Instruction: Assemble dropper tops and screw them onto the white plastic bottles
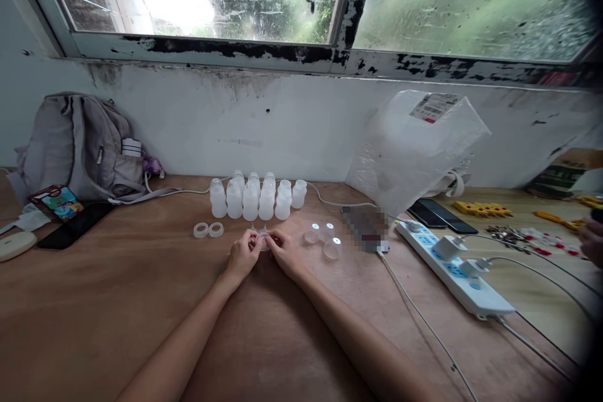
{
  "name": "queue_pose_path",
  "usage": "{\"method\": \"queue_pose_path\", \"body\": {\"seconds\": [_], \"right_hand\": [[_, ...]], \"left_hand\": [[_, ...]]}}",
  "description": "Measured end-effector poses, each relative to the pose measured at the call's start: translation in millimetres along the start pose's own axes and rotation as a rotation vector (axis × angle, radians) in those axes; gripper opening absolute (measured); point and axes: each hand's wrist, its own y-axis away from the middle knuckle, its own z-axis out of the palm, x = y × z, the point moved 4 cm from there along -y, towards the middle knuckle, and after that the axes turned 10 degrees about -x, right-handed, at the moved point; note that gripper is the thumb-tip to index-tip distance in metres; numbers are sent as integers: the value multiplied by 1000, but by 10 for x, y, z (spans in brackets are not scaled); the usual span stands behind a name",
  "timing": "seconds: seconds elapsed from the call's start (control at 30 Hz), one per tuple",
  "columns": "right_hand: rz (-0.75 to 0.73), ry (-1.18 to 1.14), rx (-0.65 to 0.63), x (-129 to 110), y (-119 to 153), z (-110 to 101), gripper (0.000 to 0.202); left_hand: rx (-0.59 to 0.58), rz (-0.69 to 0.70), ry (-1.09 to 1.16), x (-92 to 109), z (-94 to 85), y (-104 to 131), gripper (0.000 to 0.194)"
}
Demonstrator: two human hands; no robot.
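Note:
My left hand (245, 253) and my right hand (282, 250) meet near the middle of the wooden table, fingers pinched on a small clear plastic part (264, 240) between them. Thin pointed tips rise just above the fingertips. Behind my hands stand several frosted white bottles (251, 201) in rows. Two translucent rings (200, 230) lie side by side to the left of my left hand. Right of my right hand are three clear round pieces (331, 250) with small white discs on top. My fingers hide much of the held part.
A grey backpack (78, 144) and a dark phone (75, 226) are at the left. To the right lie a blurred-out device (365, 228), a white power strip (452, 270) with cables, two phones (443, 216) and a clear plastic bag (414, 144). Another person's hand (592, 240) shows at the right edge.

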Motion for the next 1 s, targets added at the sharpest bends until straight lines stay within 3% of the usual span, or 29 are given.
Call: {"method": "queue_pose_path", "body": {"seconds": [0.4, 0.73, 1.0], "right_hand": [[53, -79, -32, 20, -9, 35, 25], [38, -51, -32, 158, -32, 57, 21], [23, -6, -32, 128, -28, 46, 17]], "left_hand": [[-72, -70, 153, -53, 32, 6, 21], [-51, -101, 114, -40, 21, -4, 18], [-33, -104, 71, -13, 11, 1, 16]]}}
